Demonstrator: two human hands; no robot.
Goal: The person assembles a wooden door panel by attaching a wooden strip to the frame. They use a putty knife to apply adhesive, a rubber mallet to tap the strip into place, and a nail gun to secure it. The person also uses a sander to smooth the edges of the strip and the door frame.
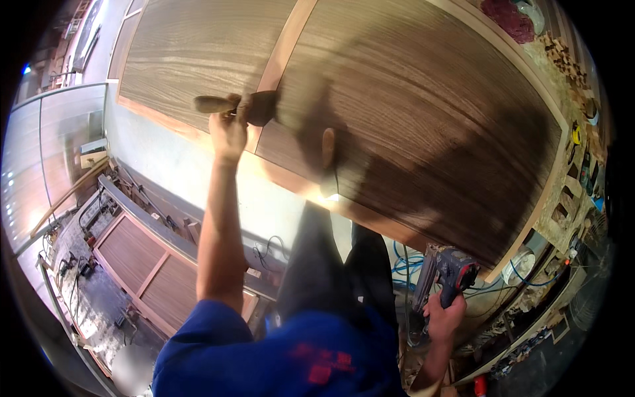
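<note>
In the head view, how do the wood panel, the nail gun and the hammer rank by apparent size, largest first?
1. Wood panel, by far the largest.
2. Nail gun in the right hand.
3. Hammer in the left hand.
The two tools look close in size, so their order is unsure.

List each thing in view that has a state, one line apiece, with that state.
Left hand: raised, closed around a wooden-handled tool.
Wooden-handled tool: held level, its dark head against the light strip between the panels.
Right hand: lowered, gripping a nail gun.
Nail gun: held off the door, hose side down.
Veneered door: lying flat on the bench, two dark panels framed in lighter wood.
Second door: lying flat lower left.
</note>
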